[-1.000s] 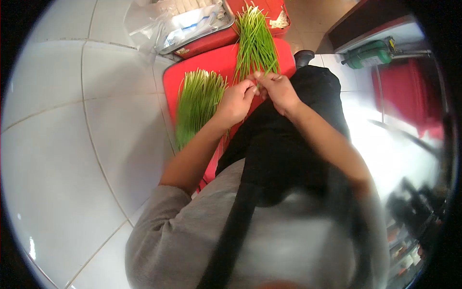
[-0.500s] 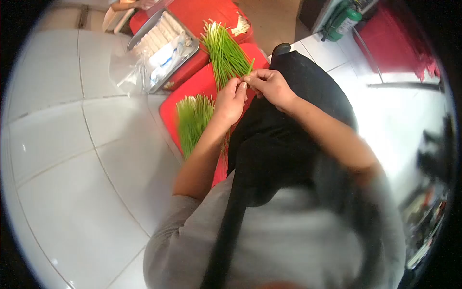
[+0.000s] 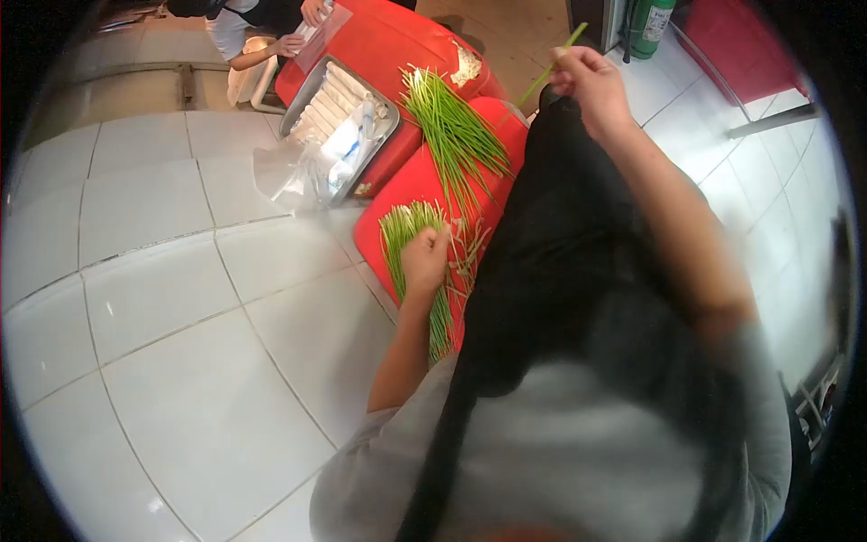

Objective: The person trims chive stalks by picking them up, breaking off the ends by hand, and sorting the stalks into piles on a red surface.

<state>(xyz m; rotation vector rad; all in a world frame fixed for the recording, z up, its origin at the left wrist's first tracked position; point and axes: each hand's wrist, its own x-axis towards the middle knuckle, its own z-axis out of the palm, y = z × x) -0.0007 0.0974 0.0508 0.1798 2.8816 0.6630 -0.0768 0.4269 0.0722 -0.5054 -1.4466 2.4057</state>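
My right hand (image 3: pixel 591 86) is raised above the right side of my lap, its fingers pinching one long thin green stalk (image 3: pixel 537 81), which looks like a garlic scape. My left hand (image 3: pixel 425 259) is closed like a fist just over a bunch of green stalks (image 3: pixel 396 237) with pale ends. What it holds, if anything, is hidden. Beyond that, a second, looser pile of green stalks (image 3: pixel 456 126) fans out on the red surface (image 3: pixel 375 221). Pale thin strips (image 3: pixel 465 253) lie scattered beside my left hand.
A metal tray (image 3: pixel 391 126) of white rolled pieces (image 3: pixel 330 104) and a clear plastic bag (image 3: pixel 293 172) stands beyond the stalks. At the far end, a co-worker's hands (image 3: pixel 289 45) are over a clear sheet. A green fire extinguisher (image 3: pixel 650 27) stands at upper right.
My hands were together over the stalks and have come apart. The right rose up and right with a stalk; the left drew back toward the near bunch. The camera view shifted too.
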